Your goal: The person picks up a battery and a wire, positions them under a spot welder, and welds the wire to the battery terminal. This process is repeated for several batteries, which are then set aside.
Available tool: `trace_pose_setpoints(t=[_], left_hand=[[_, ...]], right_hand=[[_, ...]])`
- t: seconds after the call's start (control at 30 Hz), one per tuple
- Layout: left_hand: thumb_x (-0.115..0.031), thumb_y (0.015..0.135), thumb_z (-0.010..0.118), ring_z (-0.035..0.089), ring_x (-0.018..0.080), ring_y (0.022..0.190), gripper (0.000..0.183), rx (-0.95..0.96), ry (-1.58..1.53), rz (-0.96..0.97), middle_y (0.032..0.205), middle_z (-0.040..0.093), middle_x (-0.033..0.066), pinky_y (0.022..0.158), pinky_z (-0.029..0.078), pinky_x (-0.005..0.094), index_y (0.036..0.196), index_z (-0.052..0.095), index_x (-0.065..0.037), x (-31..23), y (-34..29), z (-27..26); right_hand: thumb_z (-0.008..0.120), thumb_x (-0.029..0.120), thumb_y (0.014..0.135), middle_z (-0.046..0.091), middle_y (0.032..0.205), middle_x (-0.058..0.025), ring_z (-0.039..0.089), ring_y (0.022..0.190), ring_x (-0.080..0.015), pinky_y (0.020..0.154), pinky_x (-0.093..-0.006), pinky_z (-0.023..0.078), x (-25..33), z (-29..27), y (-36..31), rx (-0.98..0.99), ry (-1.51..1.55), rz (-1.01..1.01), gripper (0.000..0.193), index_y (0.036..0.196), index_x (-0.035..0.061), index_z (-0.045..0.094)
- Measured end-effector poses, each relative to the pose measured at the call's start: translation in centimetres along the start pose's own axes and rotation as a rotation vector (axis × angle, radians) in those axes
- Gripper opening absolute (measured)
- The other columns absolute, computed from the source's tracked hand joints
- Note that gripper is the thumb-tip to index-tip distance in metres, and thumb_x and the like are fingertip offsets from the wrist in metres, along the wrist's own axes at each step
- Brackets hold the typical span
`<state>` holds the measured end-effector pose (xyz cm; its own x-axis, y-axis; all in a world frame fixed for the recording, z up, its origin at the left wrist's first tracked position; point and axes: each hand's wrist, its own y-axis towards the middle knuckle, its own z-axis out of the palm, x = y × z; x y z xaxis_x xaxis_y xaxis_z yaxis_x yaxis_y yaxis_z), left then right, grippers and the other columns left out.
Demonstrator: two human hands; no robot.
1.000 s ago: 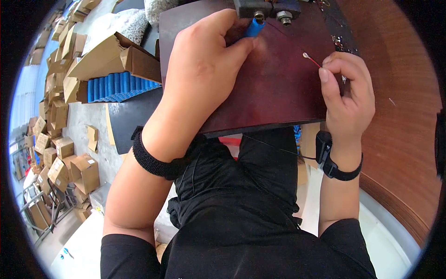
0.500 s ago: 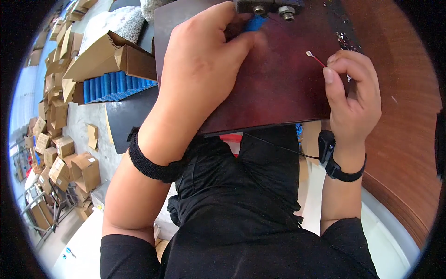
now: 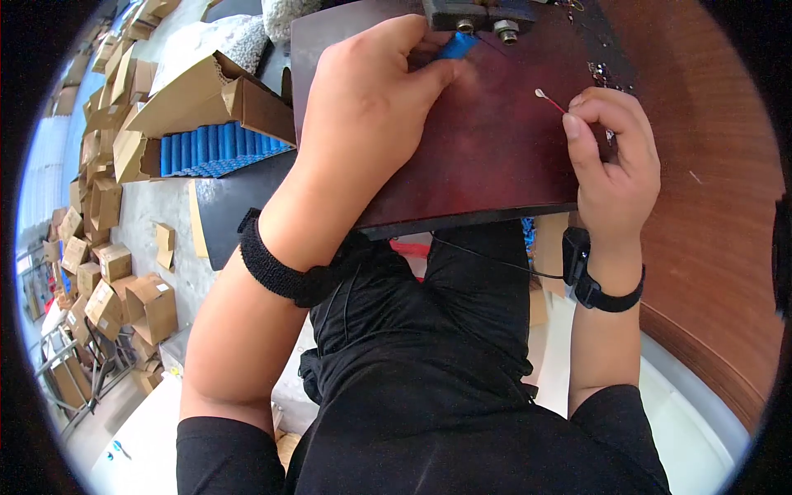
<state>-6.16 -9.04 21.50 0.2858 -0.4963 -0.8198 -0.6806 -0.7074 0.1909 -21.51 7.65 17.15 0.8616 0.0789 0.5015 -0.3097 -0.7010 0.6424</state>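
Observation:
My left hand (image 3: 363, 103) reaches over the dark red work plate (image 3: 487, 157) with its fingers closed on a blue cylindrical battery cell (image 3: 456, 46). One end of the cell is right below the black metal head (image 3: 480, 15) with its two bolts; whether they touch I cannot tell. Part of the cell is hidden behind my fingers. To the right, my right hand (image 3: 619, 153) pinches a thin red wire (image 3: 555, 104) between thumb and forefinger. A small whitish flat tip on the wire points left, over the plate and apart from the cell.
Left of the plate, an open cardboard box (image 3: 262, 107) holds rows of blue cells (image 3: 216, 147). Small metal bits (image 3: 606, 76) lie along the plate's right edge. A brown wooden surface (image 3: 709, 206) extends right. Many cartons (image 3: 151, 305) are piled on the floor at far left.
My right hand has shifted slightly left and up with the wire. The left hand has moved a little right and down relative to the picture, and more of the blue cell shows.

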Motion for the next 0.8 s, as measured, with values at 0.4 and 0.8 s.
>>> trace_pose_setpoints(t=[0.4,0.8], left_hand=[[-0.005,0.08,0.078,0.07,0.0246,0.072,0.021,-0.02,-0.001,0.044,0.084,0.071,0.0174,0.067,0.053,0.0334,0.097,0.069,0.005,1.0,0.3,0.6],[-0.003,0.08,0.076,0.07,0.0196,0.069,0.018,-0.007,-0.06,0.016,0.079,0.073,0.0155,0.063,0.053,0.0327,0.096,0.07,0.004,0.6,0.3,0.6]], right_hand=[[0.075,0.004,0.082,0.069,0.094,-0.0107,0.067,0.086,-0.0251,0.079,-0.0328,0.053,0.4,0.0,0.4,-0.055,-0.001,0.022,0.011,0.09,0.0035,0.067],[0.075,0.003,0.08,0.069,0.092,-0.0113,0.066,0.084,-0.0255,0.078,-0.0328,0.052,0.3,0.0,0.3,-0.046,0.027,0.022,0.013,0.089,0.0042,0.067]])
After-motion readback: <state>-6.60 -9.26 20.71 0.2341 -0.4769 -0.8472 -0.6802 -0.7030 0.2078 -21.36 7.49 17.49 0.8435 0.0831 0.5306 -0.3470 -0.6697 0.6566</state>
